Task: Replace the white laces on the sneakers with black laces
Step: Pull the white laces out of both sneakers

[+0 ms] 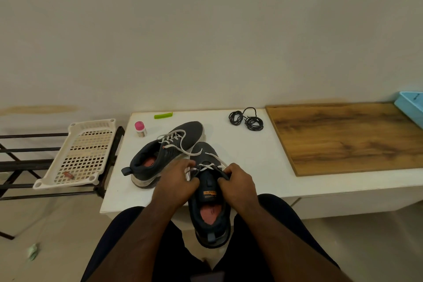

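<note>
**Near sneaker gripped at the laces by both hands**

A white table (pixel 229 135) is seen against the wall, with a wooden board (pixel 343 135) laid on its right part. Two dark sneakers rest on it: the far sneaker (pixel 169 151) lies tilted, still white-laced, while the near sneaker (pixel 210 208) overhangs the front edge. Its white lace (pixel 209 166) is pinched by the left hand (pixel 177 184) and the right hand (pixel 238 184). Coiled black laces (pixel 247 119) are left near the board.

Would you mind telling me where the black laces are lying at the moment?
In the head view, the black laces lie coiled near the far edge of the white table, right of the sneakers, just left of the wooden board.
</note>
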Motion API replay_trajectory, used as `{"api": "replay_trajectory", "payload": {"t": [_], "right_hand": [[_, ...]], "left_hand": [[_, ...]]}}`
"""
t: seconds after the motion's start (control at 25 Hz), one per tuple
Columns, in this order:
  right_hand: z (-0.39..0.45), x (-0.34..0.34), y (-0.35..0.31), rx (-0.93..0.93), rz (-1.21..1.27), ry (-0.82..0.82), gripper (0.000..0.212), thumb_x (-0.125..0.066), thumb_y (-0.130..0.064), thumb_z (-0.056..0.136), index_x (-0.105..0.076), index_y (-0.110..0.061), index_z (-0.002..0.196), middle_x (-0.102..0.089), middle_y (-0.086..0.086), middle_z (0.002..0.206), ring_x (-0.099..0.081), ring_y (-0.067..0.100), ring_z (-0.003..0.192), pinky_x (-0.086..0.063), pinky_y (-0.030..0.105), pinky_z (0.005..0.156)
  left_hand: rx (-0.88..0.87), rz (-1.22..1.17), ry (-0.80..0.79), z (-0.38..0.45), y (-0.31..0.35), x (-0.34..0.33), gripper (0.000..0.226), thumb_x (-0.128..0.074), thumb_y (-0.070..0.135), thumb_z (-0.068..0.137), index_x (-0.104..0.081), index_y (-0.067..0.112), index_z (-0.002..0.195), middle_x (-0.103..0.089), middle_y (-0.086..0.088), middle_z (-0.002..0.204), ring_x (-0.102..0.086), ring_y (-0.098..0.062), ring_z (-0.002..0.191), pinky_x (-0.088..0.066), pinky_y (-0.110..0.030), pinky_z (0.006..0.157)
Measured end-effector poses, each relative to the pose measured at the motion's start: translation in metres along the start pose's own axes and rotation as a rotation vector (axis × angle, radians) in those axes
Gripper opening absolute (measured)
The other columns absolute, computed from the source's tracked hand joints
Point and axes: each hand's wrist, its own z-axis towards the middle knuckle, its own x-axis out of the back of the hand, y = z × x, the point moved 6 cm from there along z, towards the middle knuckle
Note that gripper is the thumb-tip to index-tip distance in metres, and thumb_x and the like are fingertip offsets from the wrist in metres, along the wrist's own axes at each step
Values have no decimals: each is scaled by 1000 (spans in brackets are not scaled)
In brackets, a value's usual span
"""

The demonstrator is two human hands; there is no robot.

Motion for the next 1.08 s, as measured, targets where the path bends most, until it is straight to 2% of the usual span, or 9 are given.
{"api": "replay_trajectory", "payload": {"t": [0.08, 0.16, 0.32, 0.44, 0.6, 0.8, 0.96, 1.0, 1.08], "right_hand": [[-2, -5, 0, 4, 6, 28, 9, -60, -25, 83, -53, -21, 89, -61, -5, 81, -59, 16, 76, -52, 36, 71], [0, -6, -1, 4, 15, 35, 9, -60, -26, 82, -52, -22, 86, -61, -6, 79, -58, 14, 75, -51, 35, 69], [2, -8, -3, 24, 25, 41, 12, -61, -29, 82, -50, -24, 85, -59, -7, 77, -56, 12, 72, -46, 30, 64], [1, -11, -3, 32, 43, 38, 12, -61, -27, 83, -50, -23, 86, -58, -7, 76, -55, 10, 71, -43, 28, 61], [3, -12, -3, 46, 47, 44, 13, -61, -31, 87, -50, -25, 87, -59, -9, 77, -56, 13, 73, -43, 28, 62], [4, -13, 1, 26, 17, 66, 14, -56, -37, 93, -50, -25, 93, -60, -9, 80, -58, 13, 75, -54, 38, 73], [5, -12, 4, 5, 15, 63, 12, -54, -36, 92, -49, -25, 92, -61, -7, 81, -59, 15, 76, -53, 38, 71], [4, -13, 3, 9, 13, 54, 12, -54, -37, 91, -48, -26, 91, -61, -7, 81, -59, 15, 76, -53, 38, 71], [4, -16, 1, 23, 8, 38, 13, -54, -38, 91, -48, -27, 91, -61, -7, 82, -59, 15, 77, -53, 38, 72]], "left_hand": [[-150, 57, 40, 5, 12, -7, 48, -70, 20, 82, -62, 22, 129, -61, 7, 130, -51, -12, 124, -34, -29, 108], [-169, 122, 32, 13, 13, -21, 49, -64, 21, 85, -60, 25, 134, -59, 8, 137, -48, -17, 131, -30, -34, 114], [-91, 213, -21, 24, 10, -42, 36, -54, 32, 80, -64, 36, 114, -66, 16, 115, -55, -15, 114, -43, -34, 98], [-87, 253, 15, 27, 16, -42, 21, -55, 27, 81, -64, 31, 100, -64, 10, 101, -55, -17, 100, -47, -34, 86], [-100, 307, 38, 31, 19, -41, 12, -56, 25, 84, -63, 26, 93, -61, 6, 95, -55, -18, 92, -50, -36, 79], [-100, 270, 76, 31, 25, -31, 9, -56, 21, 87, -64, 25, 86, -61, 7, 89, -57, -16, 87, -51, -39, 78], [168, -49, 100, 35, -5, -6, 14, -57, 18, 90, -57, 28, 80, -65, 7, 84, -62, -13, 77, -52, -36, 73], [205, -65, 101, 33, -9, -2, 13, -56, 18, 90, -57, 29, 84, -67, 6, 88, -63, -13, 80, -53, -37, 76], [140, 45, 95, 27, -1, -2, 21, -57, 25, 88, -62, 34, 105, -69, 9, 108, -62, -18, 103, -50, -44, 92]]}}
